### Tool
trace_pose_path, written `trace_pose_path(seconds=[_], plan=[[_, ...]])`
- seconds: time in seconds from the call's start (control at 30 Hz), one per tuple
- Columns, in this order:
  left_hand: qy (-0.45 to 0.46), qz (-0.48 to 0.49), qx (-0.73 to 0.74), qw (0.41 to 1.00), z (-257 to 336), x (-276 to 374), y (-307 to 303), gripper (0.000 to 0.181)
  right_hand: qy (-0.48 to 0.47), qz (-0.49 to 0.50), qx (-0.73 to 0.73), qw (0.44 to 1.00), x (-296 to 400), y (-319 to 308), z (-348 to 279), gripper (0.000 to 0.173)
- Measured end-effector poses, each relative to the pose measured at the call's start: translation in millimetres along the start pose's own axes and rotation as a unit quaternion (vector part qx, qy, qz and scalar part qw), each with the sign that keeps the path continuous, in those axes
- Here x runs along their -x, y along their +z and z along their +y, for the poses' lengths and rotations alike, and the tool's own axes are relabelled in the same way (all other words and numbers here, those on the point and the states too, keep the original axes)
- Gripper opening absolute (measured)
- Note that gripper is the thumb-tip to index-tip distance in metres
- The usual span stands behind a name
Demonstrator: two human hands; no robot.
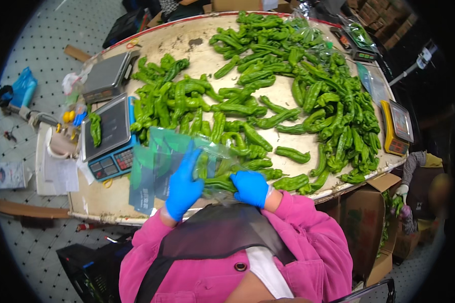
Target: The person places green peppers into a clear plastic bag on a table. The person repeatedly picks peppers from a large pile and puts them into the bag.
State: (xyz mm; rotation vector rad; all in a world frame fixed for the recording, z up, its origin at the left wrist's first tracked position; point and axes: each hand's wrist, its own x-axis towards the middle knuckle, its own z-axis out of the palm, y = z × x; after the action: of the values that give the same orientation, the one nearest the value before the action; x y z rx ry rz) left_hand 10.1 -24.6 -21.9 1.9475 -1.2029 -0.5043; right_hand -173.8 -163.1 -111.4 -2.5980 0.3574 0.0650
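Both my hands wear blue gloves at the table's near edge. My left hand [184, 182] holds the left side of a clear plastic bag [214, 151], its fingers stretched along the film. Green peppers show through this bag. My right hand [251, 188] is curled around the right end of a long green pepper [219, 184] at the bag's near side; its fingertips are hidden. Flat printed green-and-grey bags [146, 181] lie to the left, partly under my left hand. Loose peppers [193, 94] are heaped just beyond.
A blue scale [110, 136] bearing one pepper [95, 129] stands left, with a grey scale [108, 74] behind it. A large pepper pile [341, 113] covers the table's right side. A yellow scale [394, 127] sits at the right edge. Below it are a cardboard box [364, 223] and another person's gloved hand [402, 190].
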Motion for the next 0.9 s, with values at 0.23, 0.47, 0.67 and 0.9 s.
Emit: trace_pose_path(seconds=[0.23, 0.47, 0.67, 0.9], plan=[[-0.113, -0.303, 0.26, 0.91, 14.0, 2.1, 22.3, 0.085, -0.204, 0.088, -0.189, 0.957, 3.9, -42.4, 5.7, 0.028], [-0.102, -0.199, 0.243, 0.944, -11.9, -3.1, 17.9, 0.085, 0.21, 0.207, 0.113, 0.949, 49.1, -34.3, 190.6, 0.042], [-0.13, -0.24, 0.254, 0.928, -2.3, -8.0, 35.1, 0.087, 0.115, 0.221, 0.291, 0.924, 7.9, -53.9, 223.4, 0.027], [-0.127, -0.233, 0.213, 0.941, 2.5, -7.7, 32.0, 0.085, 0.186, -0.021, 0.187, 0.964, -12.9, -61.9, 240.3, 0.02]])
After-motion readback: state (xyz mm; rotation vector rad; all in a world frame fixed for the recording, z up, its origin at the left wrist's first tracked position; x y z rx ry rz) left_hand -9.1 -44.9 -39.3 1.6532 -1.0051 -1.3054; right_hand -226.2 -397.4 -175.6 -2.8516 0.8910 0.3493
